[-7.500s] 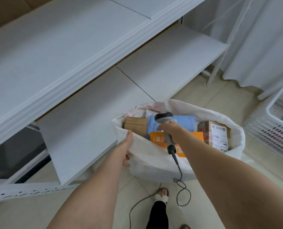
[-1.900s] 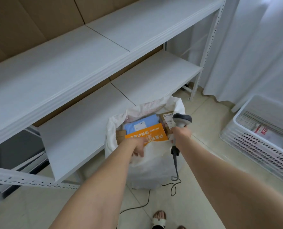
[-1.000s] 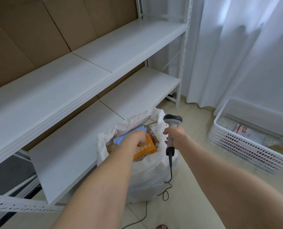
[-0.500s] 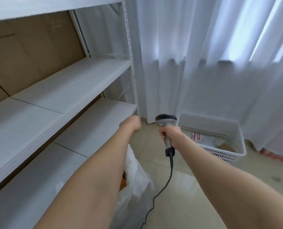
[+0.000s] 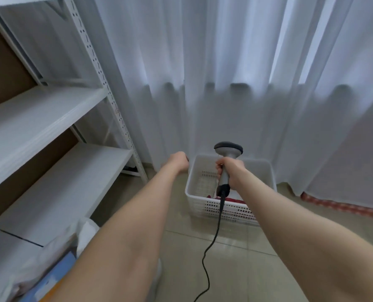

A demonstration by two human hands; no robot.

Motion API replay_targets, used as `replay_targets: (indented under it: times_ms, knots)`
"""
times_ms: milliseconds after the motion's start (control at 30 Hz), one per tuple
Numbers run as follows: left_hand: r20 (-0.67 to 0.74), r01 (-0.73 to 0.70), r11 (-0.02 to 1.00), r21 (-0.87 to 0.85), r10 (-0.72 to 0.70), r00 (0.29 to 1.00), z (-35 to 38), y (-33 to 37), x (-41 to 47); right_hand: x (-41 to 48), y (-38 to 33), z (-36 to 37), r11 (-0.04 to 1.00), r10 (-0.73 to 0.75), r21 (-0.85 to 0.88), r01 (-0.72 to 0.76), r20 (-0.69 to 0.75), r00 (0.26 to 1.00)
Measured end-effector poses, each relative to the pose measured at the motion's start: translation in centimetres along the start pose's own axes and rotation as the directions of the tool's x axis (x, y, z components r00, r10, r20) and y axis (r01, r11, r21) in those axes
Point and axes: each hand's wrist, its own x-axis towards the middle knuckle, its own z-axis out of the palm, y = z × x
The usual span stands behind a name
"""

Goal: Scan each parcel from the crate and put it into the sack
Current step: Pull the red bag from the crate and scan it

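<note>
White sack point(image 5: 50, 247) is sitting at the lower left beside the shelving point(image 5: 50, 118), with a blue parcel point(image 5: 56, 273) showing in its mouth. Right hand point(image 5: 230, 171) is gripping the handle of the grey scanner point(image 5: 227, 152), its black cable point(image 5: 211, 247) trailing floorward. Left hand point(image 5: 177, 161) is hovering by the crate's left corner, its fingers curled under and hidden; whether they are holding anything cannot be told. Perforated white crate point(image 5: 203, 205) is standing on the tiles before the curtain point(image 5: 224, 62), with a red-edged parcel point(image 5: 235, 200) lying inside.
</note>
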Motion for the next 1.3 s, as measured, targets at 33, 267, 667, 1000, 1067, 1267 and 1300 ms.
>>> replay_targets:
  times_ms: [33, 267, 667, 1000, 1067, 1267, 1300]
  knots:
    - [-0.001, -0.004, 1.0, -0.02, 0.004, 1.0, 0.7, 1.5, 1.2, 1.3, -0.5, -1.2, 0.999, 0.017, 0.037, -0.017, 0.0, 1.0]
    - [0.07, -0.018, 1.0, -0.001, 0.018, 0.997, 5.6, 8.6, 9.4, 9.8, -2.5, -6.5, 0.952, 0.157, 0.275, -0.137, -0.054, 0.986]
    - [0.24, 0.025, 0.999, 0.021, -0.03, 0.97, 13.7, 12.6, 32.0, 32.9, -5.1, -9.3, 0.924, 0.324, 0.267, -0.274, -0.162, 0.932]
    - [0.497, 0.048, 0.992, 0.113, -0.098, 0.862, 29.1, 11.0, 47.8, 53.6, 1.6, -11.8, 0.852, 0.519, 0.202, -0.483, -0.202, 0.831]
    - [0.561, 0.024, 0.987, 0.162, -0.112, 0.82, 33.6, 9.6, 49.3, 57.1, 4.6, -12.7, 0.829, 0.557, 0.199, -0.523, -0.201, 0.806]
    - [0.702, -0.112, 0.95, 0.29, -0.132, 0.7, 48.5, 5.8, 52.2, 65.9, 14.3, -15.7, 0.773, 0.634, 0.16, -0.614, -0.22, 0.741]
    - [0.711, -0.133, 0.944, 0.301, -0.13, 0.691, 50.9, 5.3, 52.6, 67.2, 15.6, -16.0, 0.765, 0.644, 0.159, -0.624, -0.21, 0.735]
